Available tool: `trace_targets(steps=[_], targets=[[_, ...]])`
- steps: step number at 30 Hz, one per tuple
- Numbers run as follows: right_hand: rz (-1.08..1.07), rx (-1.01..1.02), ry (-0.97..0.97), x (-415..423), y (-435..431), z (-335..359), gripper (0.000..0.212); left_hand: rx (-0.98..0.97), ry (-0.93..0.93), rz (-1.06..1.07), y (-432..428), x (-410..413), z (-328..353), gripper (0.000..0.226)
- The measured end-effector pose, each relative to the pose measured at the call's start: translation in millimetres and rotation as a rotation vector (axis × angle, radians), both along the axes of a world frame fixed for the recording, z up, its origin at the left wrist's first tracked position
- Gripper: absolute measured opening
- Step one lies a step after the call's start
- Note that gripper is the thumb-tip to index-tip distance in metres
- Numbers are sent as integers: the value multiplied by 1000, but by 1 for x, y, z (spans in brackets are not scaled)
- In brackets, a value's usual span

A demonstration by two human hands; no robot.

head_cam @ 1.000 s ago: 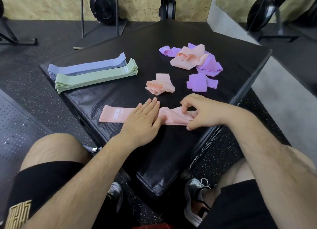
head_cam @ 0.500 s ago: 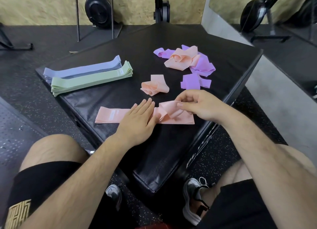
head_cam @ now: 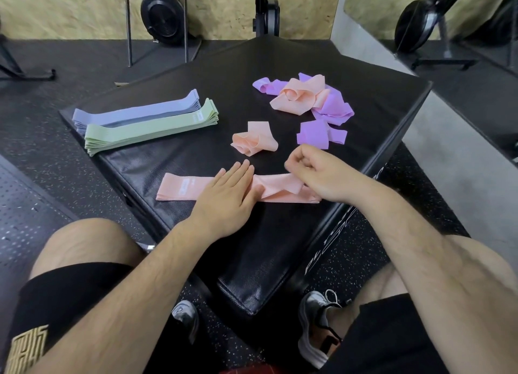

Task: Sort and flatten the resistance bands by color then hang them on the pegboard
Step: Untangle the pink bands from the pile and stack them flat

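Note:
A pink band lies lengthwise near the front of the black padded box. My left hand presses flat on its middle, fingers together. My right hand pinches the band's folded right part. A crumpled pink band sits just behind. Farther back, another crumpled pink band lies on tangled purple bands, with a folded purple band in front. Flat stacks of blue bands and green bands lie at the left. No pegboard is in view.
My knees and shoes flank the box's near corner. Dark speckled rubber flooring surrounds it. Gym machines stand against the chipboard wall behind, and a mirror with a grey ledge runs along the right.
My right hand lifted the band's right end, folded it over and now pinches it lower, closer to the box. My left hand stayed pressed on the band.

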State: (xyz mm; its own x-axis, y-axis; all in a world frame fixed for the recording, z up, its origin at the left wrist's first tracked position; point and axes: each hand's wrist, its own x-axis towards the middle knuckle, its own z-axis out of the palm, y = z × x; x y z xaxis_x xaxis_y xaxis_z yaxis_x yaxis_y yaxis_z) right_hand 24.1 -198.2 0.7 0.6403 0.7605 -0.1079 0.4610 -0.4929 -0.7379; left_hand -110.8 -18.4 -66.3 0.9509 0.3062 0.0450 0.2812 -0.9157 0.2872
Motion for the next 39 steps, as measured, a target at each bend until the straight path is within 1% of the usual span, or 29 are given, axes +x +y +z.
trace_targets(steps=[2,3,4,6,8,11,13,15,17,19,22,25,27,29,30,31,33,34,39], targets=[[54,-71,-51,-4,-1,5,42,7,-5,0,0,0,-1,63],[80,-107,-90,-6,-1,6,51,8,-8,2,0,0,-1,63],[93,-126,-128,-8,0,7,52,7,-11,4,0,0,-1,63],[86,-111,-210,-9,3,4,41,2,-15,5,0,0,0,63],[70,-65,-256,-8,4,3,36,-6,-12,4,0,0,0,63],[51,-14,-280,-6,1,3,33,-3,-13,5,0,0,0,63],[20,56,-304,-4,-1,2,30,1,-15,4,0,0,-1,63],[-3,106,-308,2,-3,0,22,3,-16,3,0,0,-2,63],[-3,96,-310,7,-6,-1,10,6,-10,3,0,0,-2,63],[2,74,-309,10,-10,1,5,11,-4,4,0,0,-2,64],[-10,123,-219,12,-14,3,10,13,-4,2,0,1,-2,65],[1,174,-86,13,-14,3,18,16,-5,4,0,0,-2,66],[25,171,9,16,-15,5,23,18,0,5,0,0,-1,66],[30,181,116,19,-17,7,23,20,9,4,0,0,-1,66],[13,181,150,19,-17,8,20,21,11,3,0,0,-1,66],[-9,167,149,20,-17,7,15,22,11,3,0,0,-1,66],[-13,111,73,19,-16,4,5,23,9,7,-1,0,0,65],[-2,84,42,18,-15,2,4,21,9,8,-1,0,0,65],[-42,30,-12,19,-19,2,14,14,11,10,-1,-1,0,65]])
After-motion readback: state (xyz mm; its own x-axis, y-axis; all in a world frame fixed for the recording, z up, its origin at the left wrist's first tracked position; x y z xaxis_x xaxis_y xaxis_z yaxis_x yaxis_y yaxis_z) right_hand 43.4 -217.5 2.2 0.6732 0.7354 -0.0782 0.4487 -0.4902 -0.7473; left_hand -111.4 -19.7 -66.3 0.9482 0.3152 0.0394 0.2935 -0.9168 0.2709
